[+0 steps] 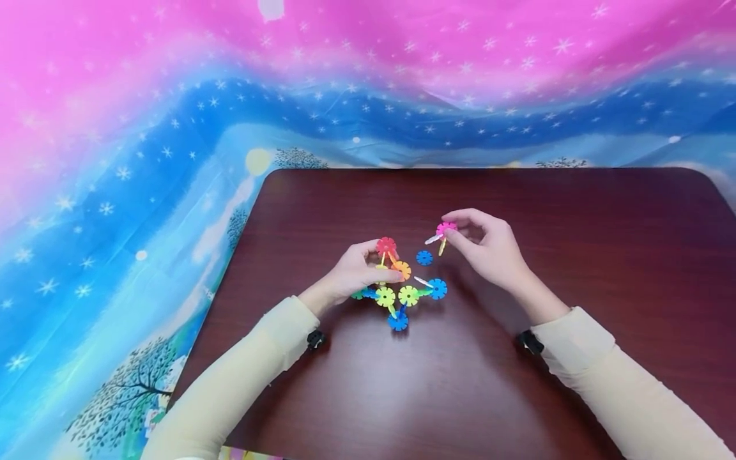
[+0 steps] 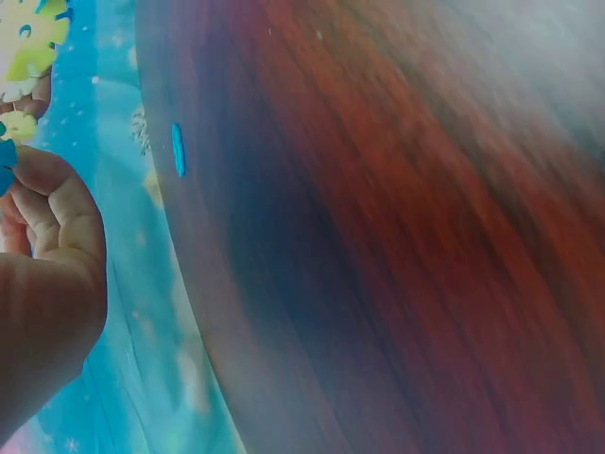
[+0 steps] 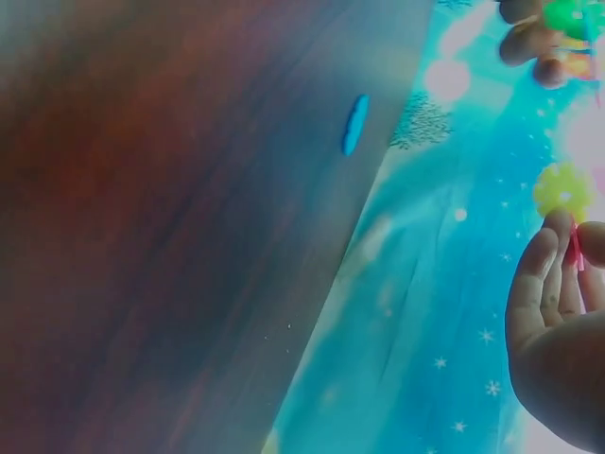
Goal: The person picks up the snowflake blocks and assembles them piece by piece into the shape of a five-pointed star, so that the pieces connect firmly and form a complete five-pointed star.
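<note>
My left hand point(image 1: 359, 271) grips a joined structure of notched plastic discs. In it are a red disc point(image 1: 386, 245), an orange disc point(image 1: 404, 269), two yellow-green discs point(image 1: 385, 297) and blue ones, including a lower blue disc point(image 1: 398, 321). A white disc point(image 1: 422, 280) shows edge-on at its right side. Thumb and fingers of my right hand point(image 1: 489, 246) pinch a pink disc point(image 1: 445, 229), to which a white and a yellow disc are attached. The right wrist view shows the yellow disc point(image 3: 563, 192) above the fingertips. The two groups are apart.
A single loose blue disc point(image 1: 424, 257) lies on the dark brown wooden table point(image 1: 604, 255), between the hands. Behind the table and along its left side hangs a pink and blue cloth point(image 1: 230, 108) with snowflakes and trees.
</note>
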{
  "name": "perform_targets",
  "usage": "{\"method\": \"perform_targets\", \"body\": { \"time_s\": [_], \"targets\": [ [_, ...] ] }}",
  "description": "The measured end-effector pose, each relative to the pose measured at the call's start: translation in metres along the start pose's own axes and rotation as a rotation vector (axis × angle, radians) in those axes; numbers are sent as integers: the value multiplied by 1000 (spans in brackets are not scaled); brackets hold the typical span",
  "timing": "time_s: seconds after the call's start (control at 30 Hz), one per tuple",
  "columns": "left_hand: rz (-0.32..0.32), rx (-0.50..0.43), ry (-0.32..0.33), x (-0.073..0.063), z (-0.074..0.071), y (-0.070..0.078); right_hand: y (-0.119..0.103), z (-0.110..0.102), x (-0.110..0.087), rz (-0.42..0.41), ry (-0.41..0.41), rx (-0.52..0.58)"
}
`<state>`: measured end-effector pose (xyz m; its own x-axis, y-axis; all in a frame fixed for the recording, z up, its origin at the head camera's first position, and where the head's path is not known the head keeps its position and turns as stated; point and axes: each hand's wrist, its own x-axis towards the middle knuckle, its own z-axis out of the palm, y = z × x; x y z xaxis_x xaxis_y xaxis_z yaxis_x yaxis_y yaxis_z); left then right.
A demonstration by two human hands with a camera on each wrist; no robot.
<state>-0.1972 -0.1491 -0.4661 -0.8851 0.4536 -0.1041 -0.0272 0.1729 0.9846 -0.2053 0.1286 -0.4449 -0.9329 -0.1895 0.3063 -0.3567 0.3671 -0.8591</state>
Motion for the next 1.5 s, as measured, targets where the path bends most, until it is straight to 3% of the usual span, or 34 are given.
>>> {"method": "perform_targets", "body": {
  "time_s": [0.17,0.33,0.7,1.03,1.33,1.5],
  "targets": [
    [22,-14,32,8,9,-1,-3,0,-12,97,-22,201],
    [79,-27,114,15,18,4,-5,0,-18,145,-8,262],
    [107,-33,199,18,28,8,-3,0,-20,139,3,276],
    [102,-76,188,17,32,11,-2,7,-22,139,12,274],
    [93,-105,226,18,35,11,-6,11,-23,152,57,265],
    [82,-121,241,19,34,10,-5,11,-18,171,15,287]
  ]
}}
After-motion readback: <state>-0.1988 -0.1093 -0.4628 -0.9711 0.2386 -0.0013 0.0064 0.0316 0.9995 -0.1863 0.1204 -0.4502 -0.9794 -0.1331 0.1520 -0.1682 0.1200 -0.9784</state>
